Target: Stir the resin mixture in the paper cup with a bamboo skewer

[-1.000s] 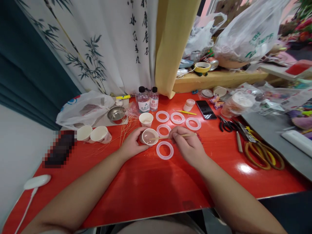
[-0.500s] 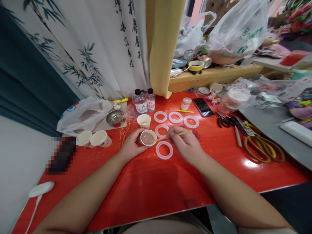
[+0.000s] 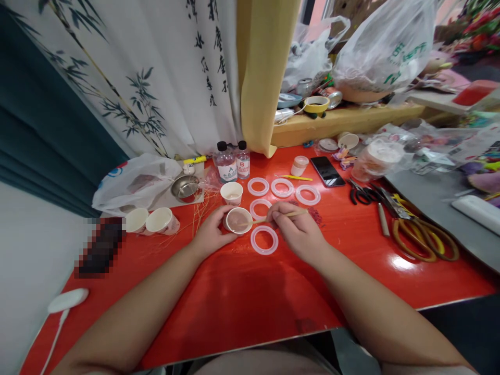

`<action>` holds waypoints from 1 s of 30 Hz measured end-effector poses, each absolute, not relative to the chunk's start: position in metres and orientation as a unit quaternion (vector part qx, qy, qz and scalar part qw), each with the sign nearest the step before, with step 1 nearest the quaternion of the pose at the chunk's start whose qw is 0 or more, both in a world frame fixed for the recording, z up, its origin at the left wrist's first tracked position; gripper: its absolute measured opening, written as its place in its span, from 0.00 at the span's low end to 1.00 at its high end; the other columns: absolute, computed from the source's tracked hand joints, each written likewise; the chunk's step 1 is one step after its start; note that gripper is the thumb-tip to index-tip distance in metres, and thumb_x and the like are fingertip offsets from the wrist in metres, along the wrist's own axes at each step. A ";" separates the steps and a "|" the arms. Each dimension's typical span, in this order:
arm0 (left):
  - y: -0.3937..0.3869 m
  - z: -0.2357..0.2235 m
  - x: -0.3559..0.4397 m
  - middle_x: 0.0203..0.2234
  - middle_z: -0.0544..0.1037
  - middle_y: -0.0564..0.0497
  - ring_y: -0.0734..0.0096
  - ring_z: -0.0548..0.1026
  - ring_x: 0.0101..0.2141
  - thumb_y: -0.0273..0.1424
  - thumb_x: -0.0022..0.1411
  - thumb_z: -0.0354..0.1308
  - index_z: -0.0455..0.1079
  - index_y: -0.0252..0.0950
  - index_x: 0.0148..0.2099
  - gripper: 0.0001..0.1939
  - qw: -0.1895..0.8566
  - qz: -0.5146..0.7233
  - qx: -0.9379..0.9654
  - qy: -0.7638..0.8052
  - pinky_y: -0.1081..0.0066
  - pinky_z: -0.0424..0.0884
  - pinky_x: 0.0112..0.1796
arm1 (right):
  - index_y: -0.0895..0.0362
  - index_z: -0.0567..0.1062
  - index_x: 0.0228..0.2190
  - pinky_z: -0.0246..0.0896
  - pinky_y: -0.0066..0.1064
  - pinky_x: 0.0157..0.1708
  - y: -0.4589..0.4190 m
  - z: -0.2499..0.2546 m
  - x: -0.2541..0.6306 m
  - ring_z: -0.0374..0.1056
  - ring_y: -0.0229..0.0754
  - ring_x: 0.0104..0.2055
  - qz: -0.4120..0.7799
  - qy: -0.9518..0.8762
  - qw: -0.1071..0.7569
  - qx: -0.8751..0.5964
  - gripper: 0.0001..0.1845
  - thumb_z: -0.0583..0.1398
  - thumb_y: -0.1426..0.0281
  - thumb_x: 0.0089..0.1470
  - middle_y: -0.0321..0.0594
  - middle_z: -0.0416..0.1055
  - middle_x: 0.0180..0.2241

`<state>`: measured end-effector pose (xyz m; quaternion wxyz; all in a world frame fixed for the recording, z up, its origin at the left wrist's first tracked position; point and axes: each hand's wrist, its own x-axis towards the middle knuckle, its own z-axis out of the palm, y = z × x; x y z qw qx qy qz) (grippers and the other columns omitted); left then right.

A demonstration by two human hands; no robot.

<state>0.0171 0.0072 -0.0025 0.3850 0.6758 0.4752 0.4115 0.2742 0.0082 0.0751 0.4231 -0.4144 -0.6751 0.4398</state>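
My left hand [image 3: 213,232] grips a white paper cup [image 3: 238,221] holding pinkish liquid. My right hand [image 3: 295,233] pinches a thin wooden stick [image 3: 284,215], and its tip reaches into the cup. A translucent ring mould [image 3: 264,240] lies just below the cup, between my hands. Another ring mould [image 3: 260,208] sits partly behind my right fingers. Three more ring moulds [image 3: 282,187] lie in a row farther back on the red table [image 3: 242,297].
Behind the cup stand bottles labelled A [image 3: 227,165] and B [image 3: 242,163], and a smaller paper cup [image 3: 232,193]. A steel bowl [image 3: 185,188] and two paper cups [image 3: 159,220] are at left. A phone [image 3: 327,171] and scissors [image 3: 420,239] are at right.
The view has shifted slightly. My hands stay at the cup, and the stick remains in it.
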 end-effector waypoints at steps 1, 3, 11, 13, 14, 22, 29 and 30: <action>0.007 -0.003 0.017 0.60 0.78 0.40 0.49 0.78 0.59 0.32 0.54 0.74 0.69 0.41 0.63 0.35 0.388 0.412 0.674 0.475 0.49 0.73 0.60 | 0.55 0.75 0.31 0.56 0.31 0.30 0.008 0.075 0.274 0.62 0.39 0.28 0.442 -0.673 0.423 -0.416 0.12 0.55 0.69 0.66 0.35 0.68 0.27; 0.007 -0.003 0.018 0.59 0.78 0.40 0.49 0.79 0.58 0.32 0.53 0.74 0.70 0.41 0.62 0.35 0.394 0.414 0.669 0.475 0.50 0.74 0.59 | 0.55 0.75 0.32 0.55 0.30 0.28 0.008 0.076 0.274 0.60 0.38 0.26 0.449 -0.669 0.424 -0.415 0.12 0.55 0.68 0.67 0.34 0.67 0.26; 0.007 -0.007 0.017 0.59 0.79 0.40 0.49 0.79 0.57 0.32 0.53 0.75 0.69 0.41 0.62 0.35 0.404 0.415 0.660 0.479 0.49 0.75 0.59 | 0.55 0.74 0.31 0.56 0.30 0.28 0.007 0.077 0.274 0.61 0.38 0.26 0.440 -0.683 0.414 -0.410 0.12 0.55 0.69 0.67 0.35 0.67 0.26; 0.008 -0.008 0.016 0.59 0.79 0.40 0.49 0.79 0.58 0.32 0.53 0.75 0.69 0.41 0.62 0.35 0.402 0.415 0.662 0.478 0.49 0.74 0.60 | 0.55 0.74 0.31 0.56 0.30 0.28 0.007 0.077 0.275 0.60 0.38 0.26 0.441 -0.685 0.410 -0.411 0.12 0.55 0.69 0.67 0.35 0.67 0.26; 0.008 -0.008 0.016 0.59 0.79 0.40 0.49 0.79 0.58 0.32 0.54 0.75 0.69 0.41 0.62 0.35 0.400 0.415 0.663 0.478 0.49 0.74 0.60 | 0.55 0.74 0.32 0.57 0.30 0.29 0.007 0.077 0.275 0.61 0.38 0.27 0.441 -0.687 0.408 -0.410 0.12 0.54 0.69 0.67 0.35 0.67 0.26; 0.007 -0.004 0.018 0.59 0.79 0.40 0.50 0.80 0.56 0.32 0.54 0.74 0.69 0.40 0.62 0.34 0.395 0.421 0.662 0.477 0.51 0.75 0.58 | 0.55 0.73 0.32 0.55 0.30 0.28 0.006 0.079 0.274 0.59 0.37 0.26 0.444 -0.685 0.407 -0.410 0.13 0.54 0.69 0.68 0.34 0.66 0.26; 0.007 -0.005 0.018 0.59 0.78 0.40 0.51 0.79 0.58 0.31 0.54 0.74 0.69 0.40 0.62 0.34 0.395 0.424 0.665 0.471 0.51 0.74 0.59 | 0.55 0.74 0.33 0.58 0.30 0.31 0.006 0.076 0.274 0.63 0.38 0.29 0.441 -0.692 0.416 -0.392 0.12 0.54 0.70 0.68 0.35 0.68 0.27; 0.007 -0.006 0.018 0.59 0.78 0.40 0.50 0.79 0.57 0.31 0.54 0.74 0.69 0.40 0.62 0.34 0.395 0.423 0.665 0.472 0.52 0.75 0.59 | 0.55 0.74 0.33 0.58 0.30 0.31 0.006 0.076 0.274 0.63 0.38 0.28 0.446 -0.692 0.413 -0.390 0.12 0.54 0.69 0.68 0.35 0.68 0.27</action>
